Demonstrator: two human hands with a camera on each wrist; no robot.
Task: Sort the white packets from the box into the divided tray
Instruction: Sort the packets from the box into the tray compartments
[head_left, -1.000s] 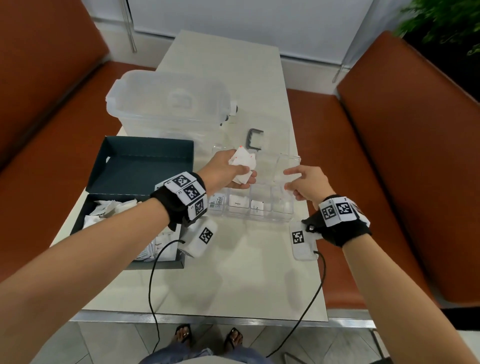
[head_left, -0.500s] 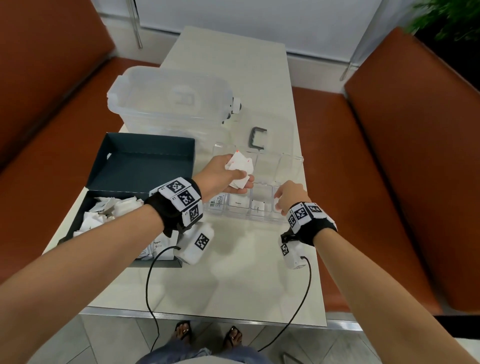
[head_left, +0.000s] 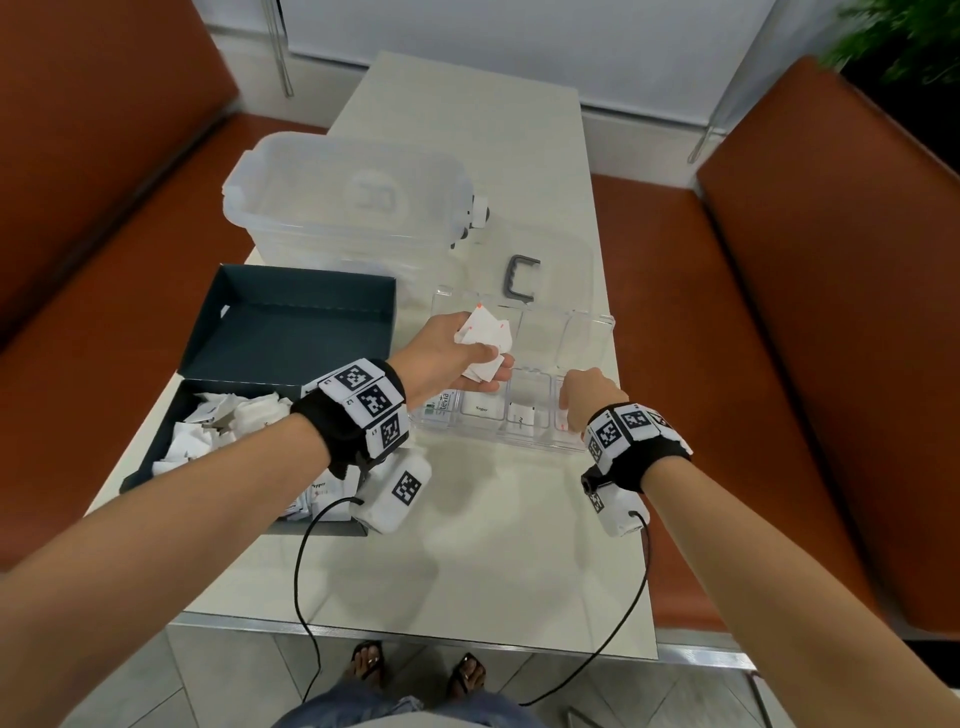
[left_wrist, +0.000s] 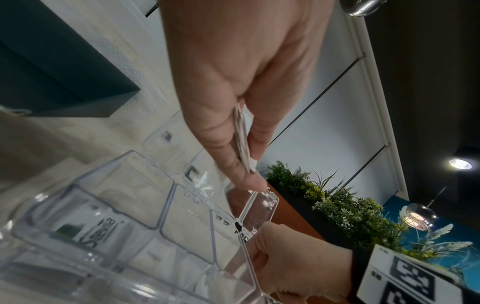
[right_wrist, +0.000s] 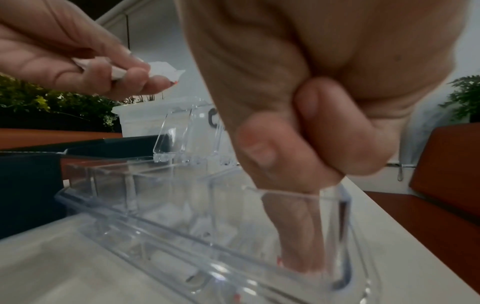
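My left hand (head_left: 491, 364) hovers over the left part of the clear divided tray (head_left: 498, 439) and grips a small bunch of white packets (head_left: 485, 335) between thumb and fingers. The left wrist view shows this bunch (left_wrist: 242, 142) edge-on. My right hand (head_left: 569, 415) reaches down into the tray's front right compartment. Its thumb and forefinger (right_wrist: 296, 236) point down together onto a white packet with a red mark; its other fingers are curled. Three front compartments each hold a packet, one marked Stevia (head_left: 441, 410) and one marked Sugar (head_left: 480, 408).
A dark box (head_left: 156, 457) of loose white packets (head_left: 234, 421) lies at the left, its lid (head_left: 291, 332) open behind it. A large clear tub (head_left: 348, 202) stands behind the box. A grey clip (head_left: 522, 275) lies behind the tray's raised lid (head_left: 582, 338). Orange benches flank the table.
My right hand has come from the tray's back right edge down into the front right compartment. My left hand has stayed over the tray with its bunch of packets.
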